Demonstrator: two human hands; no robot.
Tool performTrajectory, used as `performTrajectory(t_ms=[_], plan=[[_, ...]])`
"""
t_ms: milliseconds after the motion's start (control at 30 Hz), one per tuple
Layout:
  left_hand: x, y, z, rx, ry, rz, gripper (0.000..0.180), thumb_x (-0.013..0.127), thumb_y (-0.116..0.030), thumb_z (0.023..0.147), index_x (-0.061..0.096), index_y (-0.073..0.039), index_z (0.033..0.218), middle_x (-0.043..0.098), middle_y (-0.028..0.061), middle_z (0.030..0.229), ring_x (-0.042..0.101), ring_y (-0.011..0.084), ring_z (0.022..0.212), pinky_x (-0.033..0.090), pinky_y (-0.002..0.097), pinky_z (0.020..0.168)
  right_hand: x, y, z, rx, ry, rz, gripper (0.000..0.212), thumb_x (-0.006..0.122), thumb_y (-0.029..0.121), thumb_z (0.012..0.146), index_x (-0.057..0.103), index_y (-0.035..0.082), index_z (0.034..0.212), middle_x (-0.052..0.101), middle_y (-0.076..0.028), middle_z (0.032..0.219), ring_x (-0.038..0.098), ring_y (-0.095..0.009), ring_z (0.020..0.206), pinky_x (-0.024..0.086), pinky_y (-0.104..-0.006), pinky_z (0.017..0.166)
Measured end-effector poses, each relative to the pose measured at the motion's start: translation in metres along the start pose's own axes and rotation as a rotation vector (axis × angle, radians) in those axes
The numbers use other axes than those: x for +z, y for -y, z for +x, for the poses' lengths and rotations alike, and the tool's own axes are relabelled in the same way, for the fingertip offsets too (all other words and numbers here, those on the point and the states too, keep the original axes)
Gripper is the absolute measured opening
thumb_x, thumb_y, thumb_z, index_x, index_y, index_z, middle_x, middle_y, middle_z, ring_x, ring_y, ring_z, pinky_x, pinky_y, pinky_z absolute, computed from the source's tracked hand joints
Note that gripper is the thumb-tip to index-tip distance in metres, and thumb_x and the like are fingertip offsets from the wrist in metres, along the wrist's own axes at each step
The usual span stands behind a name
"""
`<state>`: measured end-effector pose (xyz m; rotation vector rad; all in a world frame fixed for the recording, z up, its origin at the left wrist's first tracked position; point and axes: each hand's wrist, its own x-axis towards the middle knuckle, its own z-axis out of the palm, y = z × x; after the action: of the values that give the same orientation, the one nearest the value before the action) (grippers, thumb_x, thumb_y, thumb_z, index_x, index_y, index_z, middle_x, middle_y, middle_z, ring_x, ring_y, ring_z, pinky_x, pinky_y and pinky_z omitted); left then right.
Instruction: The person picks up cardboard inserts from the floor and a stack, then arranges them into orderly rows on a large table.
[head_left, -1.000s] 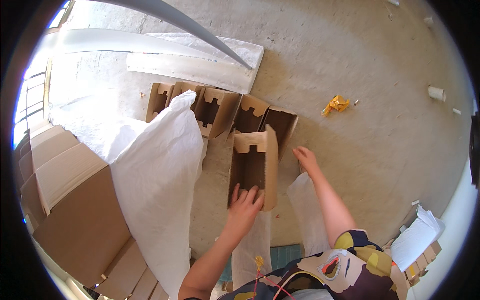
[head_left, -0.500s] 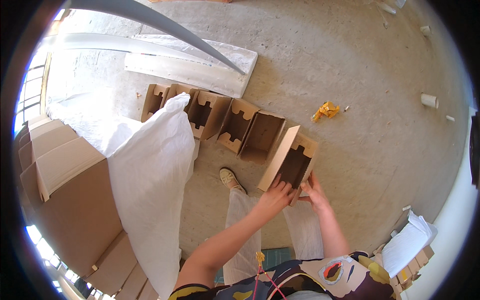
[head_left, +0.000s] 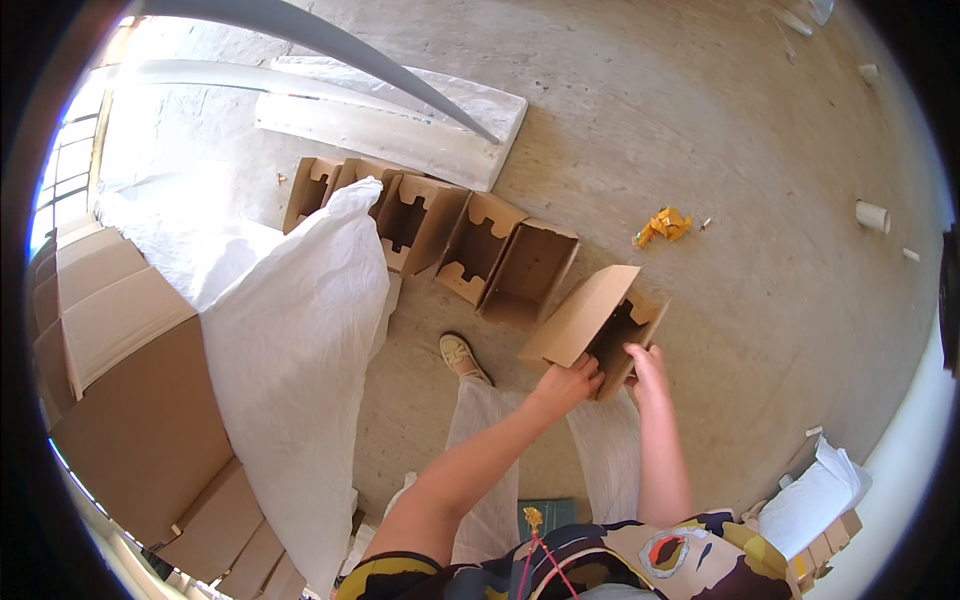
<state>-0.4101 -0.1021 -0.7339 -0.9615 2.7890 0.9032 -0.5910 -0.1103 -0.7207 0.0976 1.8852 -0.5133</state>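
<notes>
In front of me a brown cardboard box [head_left: 585, 316] is held up at an angle, its top open and a long flap leaning on the left side. My left hand [head_left: 572, 384] grips the near left edge, with fingertips curled into the opening. On the near right wall is my right hand [head_left: 648, 368], its fingers closed over the rim. The inside is dark, and part of the near end is hidden behind my hands. Just beyond, to the left, similar open boxes [head_left: 528, 272] stand in a row on the floor.
White sheeting [head_left: 295, 330] hangs at the left beside stacked cartons [head_left: 140, 420]. A curved grey pole [head_left: 390, 75] meets a white slab [head_left: 375, 135] farther off. Crumpled yellow wrapping [head_left: 663, 227] and a short pipe [head_left: 872, 216] lie on the concrete floor. My foot [head_left: 462, 355] is nearby.
The held box has turned and tilted, its far end shifting right, and its flap now leans more over the opening. My right hand has moved up along the right wall; my left moved slightly right.
</notes>
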Motion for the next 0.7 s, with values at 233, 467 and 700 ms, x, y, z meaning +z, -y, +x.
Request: performTrajectory(t_ms=[233, 467, 700], plan=[[-0.049, 0.033, 0.022, 0.024, -0.220, -0.235, 0.035, 0.059, -0.013, 0.079, 0.061, -0.010, 0.113, 0.059, 0.0058, 0.118, 0.058, 0.0228, 0.108, 0.053, 0.0323, 0.084, 0.004, -0.035, 0.081, -0.109, -0.098, 0.036, 0.014, 0.055, 0.009, 0.084, 0.053, 0.001, 0.096, 0.056, -0.010, 0.078, 0.053, -0.019, 0.063, 0.041, -0.0357, 0.048], [-0.076, 0.168, 0.013, -0.607, -0.417, -0.084, 0.050, 0.071, -0.006, 0.077, 0.052, -0.011, 0.123, 0.055, 0.0091, 0.120, 0.054, 0.0313, 0.108, 0.052, 0.0419, 0.084, 0.019, -0.071, 0.145, -0.342, -0.248, -0.179, 0.019, 0.055, 0.010, 0.091, 0.056, -0.004, 0.103, 0.064, -0.017, 0.095, 0.059, -0.026, 0.084, 0.047, -0.0395, 0.079], [-0.036, 0.270, -0.003, -1.111, 0.080, -0.007, 0.033, 0.062, -0.017, 0.089, 0.055, -0.005, 0.119, 0.061, 0.0147, 0.119, 0.060, 0.0348, 0.110, 0.052, 0.0465, 0.087, 0.066, -0.073, 0.176, -0.305, -0.231, -0.315, 0.033, 0.055, 0.014, 0.095, 0.052, -0.003, 0.123, 0.062, -0.019, 0.119, 0.058, -0.028, 0.106, 0.044, -0.0381, 0.093]])
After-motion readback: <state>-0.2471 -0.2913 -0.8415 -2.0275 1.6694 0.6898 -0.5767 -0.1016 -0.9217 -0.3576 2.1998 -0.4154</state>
